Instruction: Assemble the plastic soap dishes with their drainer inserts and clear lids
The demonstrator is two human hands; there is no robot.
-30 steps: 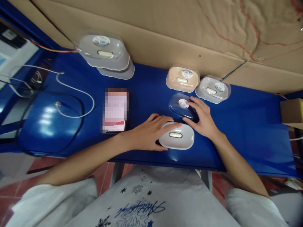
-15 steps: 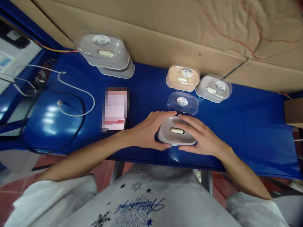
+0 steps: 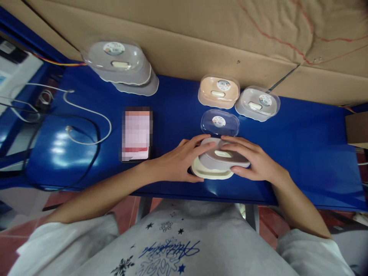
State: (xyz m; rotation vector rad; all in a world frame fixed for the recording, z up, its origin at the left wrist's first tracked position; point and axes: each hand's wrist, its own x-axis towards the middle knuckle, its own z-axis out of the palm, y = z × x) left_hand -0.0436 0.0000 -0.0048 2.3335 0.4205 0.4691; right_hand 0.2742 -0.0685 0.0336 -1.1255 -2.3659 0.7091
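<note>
Grey cover (image 3: 216, 162) sits over the cream base (image 3: 213, 176), shifted toward the base's right and far side, so a strip of the base peeks out along its left and near edges. Can't tell whether the two touch somewhere underneath. The cover's long axis runs roughly left to right across the person, looking slightly lower at the right end.

Grip-wise: right hand (image 3: 257, 160) is just right of the base, pinching the cover's right end, fingers over the top and thumb on the near side. It's the closer hand, with the cover straight left of its palm. Left hand (image 3: 181, 160) curls round the base's left end, thumb at the near edge, forefinger lying on the cover; honestly can't tell if it's squeezing anything.

Also on the blue tabletop (image 3: 301, 161): a clear lid (image 3: 219, 122) just beyond the base, a peach box (image 3: 207, 95) farther back, a grey box (image 3: 244, 107) beyond the base to its right, and a phone-like device (image 3: 137, 130) well off to the base's left.
</note>
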